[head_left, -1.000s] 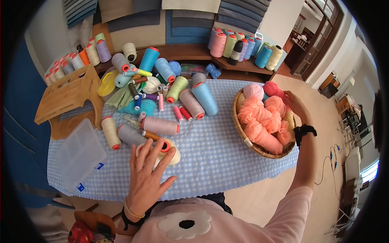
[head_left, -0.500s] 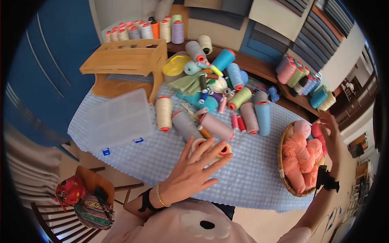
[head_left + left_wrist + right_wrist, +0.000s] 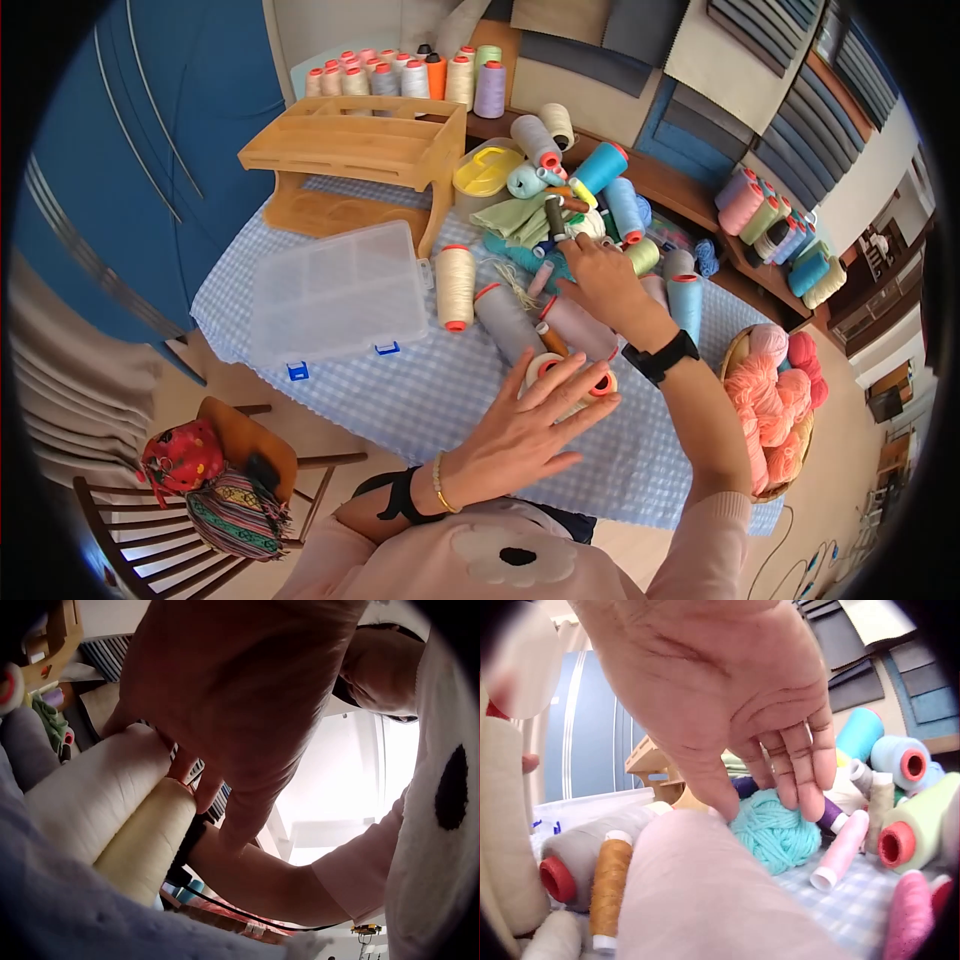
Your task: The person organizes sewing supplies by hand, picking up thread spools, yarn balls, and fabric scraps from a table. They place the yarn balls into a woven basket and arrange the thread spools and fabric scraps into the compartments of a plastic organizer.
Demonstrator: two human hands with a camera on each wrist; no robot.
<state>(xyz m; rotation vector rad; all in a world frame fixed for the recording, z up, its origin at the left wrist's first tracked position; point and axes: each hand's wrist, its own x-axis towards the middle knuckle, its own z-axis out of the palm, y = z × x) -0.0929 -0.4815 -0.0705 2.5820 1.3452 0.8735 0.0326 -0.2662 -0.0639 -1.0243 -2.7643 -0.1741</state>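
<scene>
My left hand (image 3: 520, 430) is spread with straight fingers over two cream thread cones (image 3: 154, 836) near the table's front edge; its fingertips lie at their tops in the left wrist view. My right hand (image 3: 612, 290) reaches into the heap of thread and yarn. Below its loosely bent fingers, a turquoise yarn ball (image 3: 774, 834) sits on the cloth, with the thumb at its left side. A pale pink spool (image 3: 841, 851) and a purple spool (image 3: 831, 815) lie beside the ball. A large pale mauve cone (image 3: 697, 892) lies in front.
At the right edge stands a wicker basket (image 3: 762, 492) of coral and pink yarn. A wooden rack (image 3: 350, 150) and a clear plastic case (image 3: 335, 295) occupy the left side. More thread cones (image 3: 400, 78) line the back. A chair (image 3: 250, 445) with cloth bags is at lower left.
My right hand has left the basket and moved left to the heap of thread and yarn. My left hand stays over the cream cones. The head view has swung left.
</scene>
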